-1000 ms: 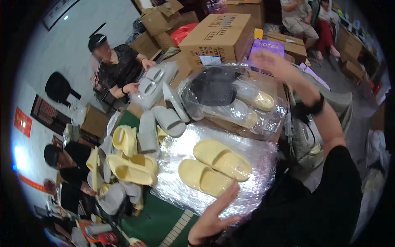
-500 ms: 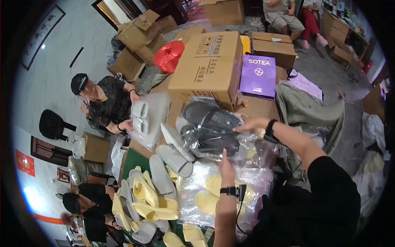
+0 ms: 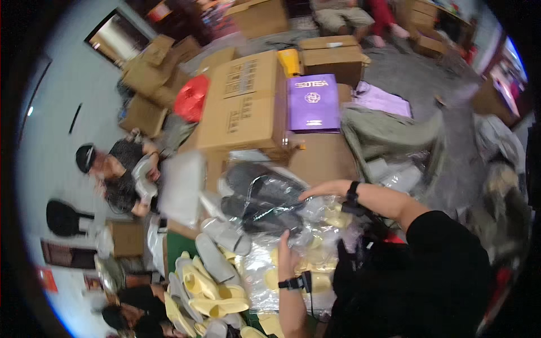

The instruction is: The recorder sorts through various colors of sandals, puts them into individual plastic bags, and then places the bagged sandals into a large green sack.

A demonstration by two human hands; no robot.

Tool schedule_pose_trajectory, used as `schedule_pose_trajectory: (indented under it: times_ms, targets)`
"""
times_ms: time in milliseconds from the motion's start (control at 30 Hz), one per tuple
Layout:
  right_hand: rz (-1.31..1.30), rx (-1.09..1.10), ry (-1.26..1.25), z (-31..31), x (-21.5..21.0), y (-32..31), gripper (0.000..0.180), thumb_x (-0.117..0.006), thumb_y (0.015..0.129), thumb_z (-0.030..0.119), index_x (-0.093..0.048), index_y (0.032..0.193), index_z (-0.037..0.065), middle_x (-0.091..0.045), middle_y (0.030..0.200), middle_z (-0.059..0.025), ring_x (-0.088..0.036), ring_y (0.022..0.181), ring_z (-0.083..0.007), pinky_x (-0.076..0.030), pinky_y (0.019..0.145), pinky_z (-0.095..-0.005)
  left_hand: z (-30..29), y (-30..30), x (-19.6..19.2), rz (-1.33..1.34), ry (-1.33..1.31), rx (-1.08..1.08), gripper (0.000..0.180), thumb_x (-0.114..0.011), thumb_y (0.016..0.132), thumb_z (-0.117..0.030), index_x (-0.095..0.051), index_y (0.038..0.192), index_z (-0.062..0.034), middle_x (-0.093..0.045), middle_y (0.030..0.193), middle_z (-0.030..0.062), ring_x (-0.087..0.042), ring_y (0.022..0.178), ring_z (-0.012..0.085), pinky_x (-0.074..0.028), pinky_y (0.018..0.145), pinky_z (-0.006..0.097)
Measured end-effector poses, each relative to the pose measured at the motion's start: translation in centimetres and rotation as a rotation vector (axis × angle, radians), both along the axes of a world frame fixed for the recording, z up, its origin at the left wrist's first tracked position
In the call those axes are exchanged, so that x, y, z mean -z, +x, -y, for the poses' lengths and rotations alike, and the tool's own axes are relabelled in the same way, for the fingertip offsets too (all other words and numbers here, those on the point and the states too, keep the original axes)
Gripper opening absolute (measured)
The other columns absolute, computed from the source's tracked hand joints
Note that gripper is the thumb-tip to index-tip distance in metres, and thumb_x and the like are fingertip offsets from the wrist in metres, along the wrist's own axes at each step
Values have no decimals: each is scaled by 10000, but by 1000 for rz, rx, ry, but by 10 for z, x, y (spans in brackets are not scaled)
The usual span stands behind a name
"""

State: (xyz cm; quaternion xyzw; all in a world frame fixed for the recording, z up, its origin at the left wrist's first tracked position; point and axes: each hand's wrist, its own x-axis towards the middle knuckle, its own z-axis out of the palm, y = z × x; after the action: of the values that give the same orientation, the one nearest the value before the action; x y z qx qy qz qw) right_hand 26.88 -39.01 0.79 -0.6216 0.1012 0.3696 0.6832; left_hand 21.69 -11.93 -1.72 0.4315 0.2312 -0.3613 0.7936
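A clear plastic bag of dark grey slippers (image 3: 262, 197) lies in front of me, its film shiny and creased. My left hand (image 3: 288, 256) grips its near edge with the thumb on top; the other fingers are hidden. At the right edge, my right hand (image 3: 329, 190) holds the same bag, thumb side up, though motion blurs the fingers. Below the bag is a stack of clear-wrapped yellow slippers (image 3: 315, 281). Loose grey slippers (image 3: 217, 259) lie just left of it, beside a heap of yellow slippers (image 3: 203, 284).
A large cardboard box (image 3: 242, 101) and a purple box (image 3: 313, 104) stand beyond the bag. Grey-green sacking (image 3: 389, 132) drapes at the right. A person in a dark patterned top (image 3: 124, 169) holds pale slippers near a stack of clear film (image 3: 183, 188); another person (image 3: 138, 307) is at lower left.
The view has swung, so the scene sits further left. Both my hands stay at the bag, slightly nearer me. The person on the left has drawn the pale slippers back toward their body.
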Motion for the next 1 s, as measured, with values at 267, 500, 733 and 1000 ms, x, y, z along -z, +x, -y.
schedule_pose_trajectory:
  times_ms: [267,500,733,1000]
  targets:
    - [369,359,83,-27,-86,-166,852,-712,770,248,-200,1416,32,-415,1328,-120,-400,1169,-168,-334,989,-299,-36,-78,-85,300,212,169,482,-637,770,-78,-472,1196,78,-555,1151,136,-569,992,236,-455,879,339]
    - [494,766,64,18,-106,-295,835,-678,764,139,-179,1421,9,-386,1351,-130,-383,1200,-195,-347,996,-316,36,-94,-95,342,176,589,437,-698,753,-85,-531,1138,35,-608,1059,94,-582,956,197,-449,860,308]
    - [294,1295,388,56,-66,-374,347,-623,808,164,-554,1104,-4,-624,991,-90,-607,874,-197,-492,822,-327,177,-91,-112,571,26,1044,475,-679,817,-256,-515,1176,8,-602,1063,49,-547,976,147,-420,851,285]
    - [61,1638,479,122,-11,-411,356,-608,814,247,-565,1091,28,-635,1005,-107,-630,862,-241,-515,793,-377,250,-47,8,450,285,833,534,-595,841,-482,-528,1085,-12,-564,861,53,-497,555,148,-426,538,247]
